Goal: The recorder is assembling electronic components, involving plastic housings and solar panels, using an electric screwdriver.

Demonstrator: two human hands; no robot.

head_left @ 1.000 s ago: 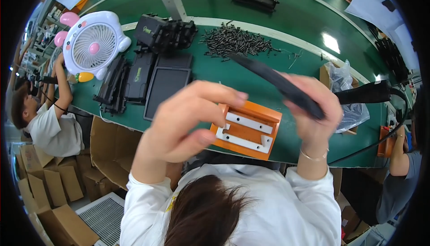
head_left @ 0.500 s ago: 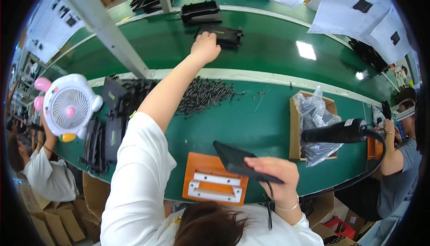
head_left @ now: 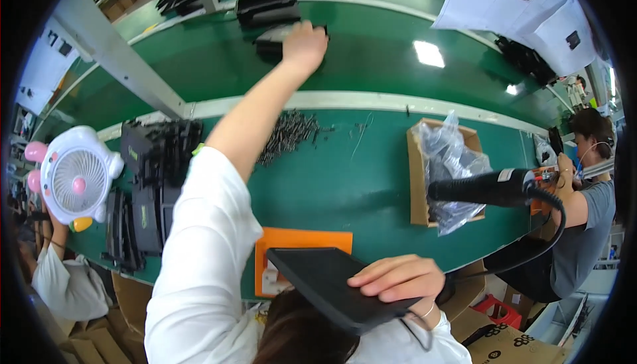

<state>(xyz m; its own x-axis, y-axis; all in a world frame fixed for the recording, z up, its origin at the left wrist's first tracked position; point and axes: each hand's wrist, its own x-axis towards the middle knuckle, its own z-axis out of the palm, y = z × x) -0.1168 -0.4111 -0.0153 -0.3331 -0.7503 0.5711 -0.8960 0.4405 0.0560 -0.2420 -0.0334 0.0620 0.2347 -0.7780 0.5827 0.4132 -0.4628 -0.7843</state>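
Observation:
My left hand (head_left: 304,44) reaches far across the green table and rests on a black plastic part (head_left: 275,39) on the far conveyor belt, fingers closed over it. My right hand (head_left: 398,278) holds a flat black panel (head_left: 332,284) close to my body, above an orange fixture (head_left: 298,248) that lies at the table's near edge. A pile of small dark screws (head_left: 288,135) lies under my outstretched left arm.
Stacks of black parts (head_left: 149,178) and a white desk fan (head_left: 73,175) stand at the left. A cardboard box with a plastic bag (head_left: 444,165) sits at the right, a black electric screwdriver (head_left: 488,188) hanging before it. Other people work at both sides.
My left arm has stretched farther over the table and its hand now lies on the black part on the belt. The right hand has kept the black panel near my body.

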